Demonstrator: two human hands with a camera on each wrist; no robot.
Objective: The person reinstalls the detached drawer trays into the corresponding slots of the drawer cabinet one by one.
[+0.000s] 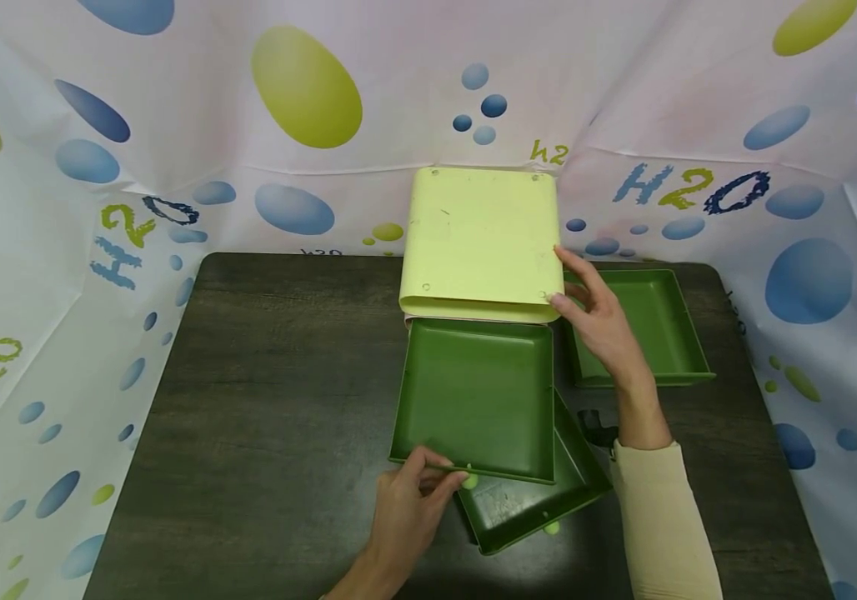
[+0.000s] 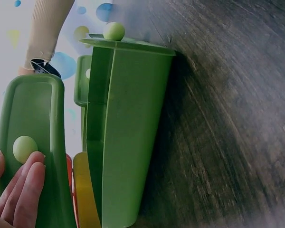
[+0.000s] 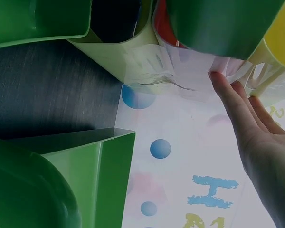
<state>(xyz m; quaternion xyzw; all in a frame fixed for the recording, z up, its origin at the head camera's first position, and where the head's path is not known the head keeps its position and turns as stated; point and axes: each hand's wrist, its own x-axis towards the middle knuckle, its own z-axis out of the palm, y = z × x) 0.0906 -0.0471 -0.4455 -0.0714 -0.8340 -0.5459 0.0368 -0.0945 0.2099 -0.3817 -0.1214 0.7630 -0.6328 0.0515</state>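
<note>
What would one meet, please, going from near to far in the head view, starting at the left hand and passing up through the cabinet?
Left hand → green drawer it pinches by the near edge → pale yellow cabinet → patterned backdrop.

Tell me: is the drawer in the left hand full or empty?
Empty: the head view looks into the green drawer gripped by the left hand, and its floor is bare.
</note>
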